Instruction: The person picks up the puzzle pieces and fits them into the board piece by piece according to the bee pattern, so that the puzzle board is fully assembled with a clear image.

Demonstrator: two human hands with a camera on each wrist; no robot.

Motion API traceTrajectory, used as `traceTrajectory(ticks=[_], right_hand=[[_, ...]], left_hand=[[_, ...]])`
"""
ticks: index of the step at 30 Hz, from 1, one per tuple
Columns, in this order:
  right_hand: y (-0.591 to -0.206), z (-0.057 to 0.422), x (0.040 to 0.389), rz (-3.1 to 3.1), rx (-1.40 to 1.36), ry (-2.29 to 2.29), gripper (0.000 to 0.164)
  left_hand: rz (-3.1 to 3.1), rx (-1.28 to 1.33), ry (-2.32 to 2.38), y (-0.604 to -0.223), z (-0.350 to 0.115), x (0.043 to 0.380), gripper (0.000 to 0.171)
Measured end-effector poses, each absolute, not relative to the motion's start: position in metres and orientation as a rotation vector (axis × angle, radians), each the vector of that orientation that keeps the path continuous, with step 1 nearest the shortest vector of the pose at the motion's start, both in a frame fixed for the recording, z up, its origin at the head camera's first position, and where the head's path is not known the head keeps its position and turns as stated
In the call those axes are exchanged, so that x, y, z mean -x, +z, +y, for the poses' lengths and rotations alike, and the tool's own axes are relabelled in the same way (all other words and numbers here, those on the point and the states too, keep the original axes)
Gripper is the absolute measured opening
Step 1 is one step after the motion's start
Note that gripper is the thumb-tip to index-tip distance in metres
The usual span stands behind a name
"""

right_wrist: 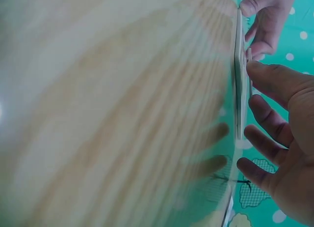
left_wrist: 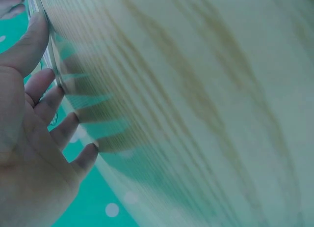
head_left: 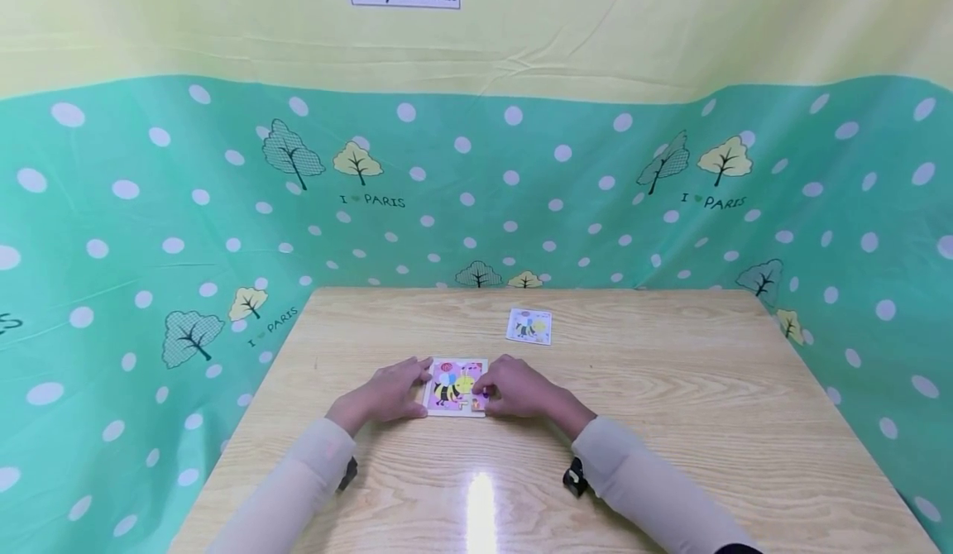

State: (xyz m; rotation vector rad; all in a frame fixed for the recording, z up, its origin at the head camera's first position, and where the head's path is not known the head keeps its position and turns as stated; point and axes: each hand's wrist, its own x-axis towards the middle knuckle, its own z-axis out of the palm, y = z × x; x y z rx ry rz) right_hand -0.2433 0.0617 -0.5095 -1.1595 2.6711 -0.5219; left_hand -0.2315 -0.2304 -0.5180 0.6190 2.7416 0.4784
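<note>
A jigsaw puzzle board (head_left: pixel 445 378) with a bee picture and a white border lies on the table. My left hand (head_left: pixel 392 389) rests against its left side, thumb near the lower corner and fingers along the upper part. My right hand (head_left: pixel 517 386) is over the board's right side and pinches a thin puzzle piece (right_wrist: pixel 250 55) between thumb and index finger, just above the board. The other right fingers are spread apart. A pale gap shows in the picture near the board's lower edge. The right fingers hide part of the board's right side.
A square card (head_left: pixel 529 327) with the same bee picture lies on the wooden table (head_left: pixel 670 389), behind and right of the board. Spotted green cloth (head_left: pixel 417 174) hangs round the table's back and sides. Bright light reflects off the table's near part.
</note>
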Motion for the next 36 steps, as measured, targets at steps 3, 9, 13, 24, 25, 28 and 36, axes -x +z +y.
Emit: traceTrajectory(ticks=[3, 9, 13, 24, 25, 28, 36], right_hand=[[-0.508, 0.057, 0.243, 2.664, 1.153, -0.517, 0.031], [-0.506, 0.051, 0.244, 2.671, 1.13, -0.505, 0.029], [-0.506, 0.047, 0.245, 2.678, 1.143, -0.493, 0.027], [-0.503, 0.036, 0.244, 2.687, 1.125, -0.402, 0.028], [-0.503, 0.035, 0.244, 2.688, 1.119, -0.395, 0.028], [-0.504, 0.035, 0.243, 2.69, 1.099, -0.398, 0.028], [-0.503, 0.041, 0.241, 2.687, 1.135, -0.364, 0.027]], left_hand=[[2.737, -0.617, 0.491, -0.515, -0.23, 0.231, 0.064], [2.73, -0.618, 0.501, -0.513, -0.23, 0.232, 0.061], [2.736, -0.63, 0.473, -0.514, -0.231, 0.233, 0.062], [2.75, -0.643, 0.46, -0.518, -0.234, 0.234, 0.067], [2.748, -0.64, 0.463, -0.517, -0.234, 0.233, 0.067], [2.74, -0.633, 0.474, -0.516, -0.234, 0.232, 0.066], [2.731, -0.617, 0.44, -0.518, -0.233, 0.232, 0.063]])
